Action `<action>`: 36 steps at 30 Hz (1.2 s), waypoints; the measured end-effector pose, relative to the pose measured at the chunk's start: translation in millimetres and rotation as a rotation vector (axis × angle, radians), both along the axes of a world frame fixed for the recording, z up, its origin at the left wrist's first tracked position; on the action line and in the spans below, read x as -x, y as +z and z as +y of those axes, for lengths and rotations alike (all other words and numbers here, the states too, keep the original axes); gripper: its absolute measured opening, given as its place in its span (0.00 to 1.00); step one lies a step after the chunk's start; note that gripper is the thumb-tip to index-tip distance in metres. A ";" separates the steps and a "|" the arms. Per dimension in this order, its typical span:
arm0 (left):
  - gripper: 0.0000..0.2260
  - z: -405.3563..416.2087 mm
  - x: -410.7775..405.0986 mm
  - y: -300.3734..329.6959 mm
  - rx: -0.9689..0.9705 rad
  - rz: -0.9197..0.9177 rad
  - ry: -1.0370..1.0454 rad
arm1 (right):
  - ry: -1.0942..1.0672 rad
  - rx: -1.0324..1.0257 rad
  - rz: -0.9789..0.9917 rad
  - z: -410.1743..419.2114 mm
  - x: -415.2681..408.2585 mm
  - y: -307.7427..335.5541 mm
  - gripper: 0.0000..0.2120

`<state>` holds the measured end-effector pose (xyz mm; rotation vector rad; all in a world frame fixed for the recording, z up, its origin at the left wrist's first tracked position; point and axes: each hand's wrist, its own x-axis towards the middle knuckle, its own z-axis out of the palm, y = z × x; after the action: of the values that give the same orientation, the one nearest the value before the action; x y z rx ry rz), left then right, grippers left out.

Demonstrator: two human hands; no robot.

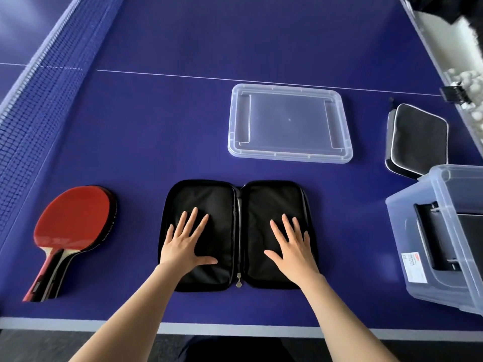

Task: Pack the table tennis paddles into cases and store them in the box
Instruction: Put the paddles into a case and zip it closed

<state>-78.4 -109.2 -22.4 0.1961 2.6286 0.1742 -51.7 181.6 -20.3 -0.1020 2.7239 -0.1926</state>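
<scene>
A black paddle case (237, 197) lies unzipped and spread flat near the table's front edge. My left hand (187, 241) presses flat on its left half, fingers spread. My right hand (291, 244) presses flat on its right half the same way. Two stacked paddles (73, 226), red rubber on top, lie to the left of the case with handles toward me. A clear plastic box (441, 278) stands at the right with a dark case inside it. Its clear lid (288, 124) lies flat beyond the open case. Another black case (418, 139), closed, lies behind the box.
The blue table tennis table (162, 121) carries everything. The net (39, 82) runs along the left side. A container of white balls (467, 82) sits off the far right edge. The table's white front edge (183, 327) is just below my forearms.
</scene>
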 end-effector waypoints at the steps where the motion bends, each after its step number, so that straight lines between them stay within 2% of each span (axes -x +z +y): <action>1: 0.54 -0.1 0.2 0.2 -0.003 0.012 0.003 | -0.002 0.004 0.002 1.6 -0.2 -1.0 0.36; 11: 0.55 5.2 5.0 7.8 0.028 -0.042 0.016 | -0.012 0.018 -0.020 1.5 0.4 4.1 0.36; 16: 0.47 4.7 14.0 21.1 -0.121 -0.097 0.055 | -0.082 0.008 -0.049 -14.0 7.9 19.5 0.35; 18: 0.41 -4.2 16.7 30.3 -0.214 -0.032 0.109 | -0.148 0.027 0.009 -31.7 12.3 29.6 0.35; 23: 0.26 -65.1 12.6 53.1 -0.336 0.371 0.293 | -0.253 0.263 0.219 -99.8 27.3 51.8 0.31; 27: 0.22 -143.1 10.3 64.5 -0.335 0.515 0.475 | -0.317 0.444 0.253 -174.9 34.6 57.4 0.28; 31: 0.26 -221.4 5.2 61.8 -0.316 0.431 0.754 | -0.399 0.662 0.126 -254.0 37.5 56.3 0.25; 36: 0.35 -293.2 6.9 43.7 -0.433 0.237 0.967 | -0.483 0.770 -0.101 -338.6 38.9 48.9 0.25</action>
<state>-85.3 -402.4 21.3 -0.9804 2.6455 1.0871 -90.6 -157.0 28.6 0.3431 2.3719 -1.3250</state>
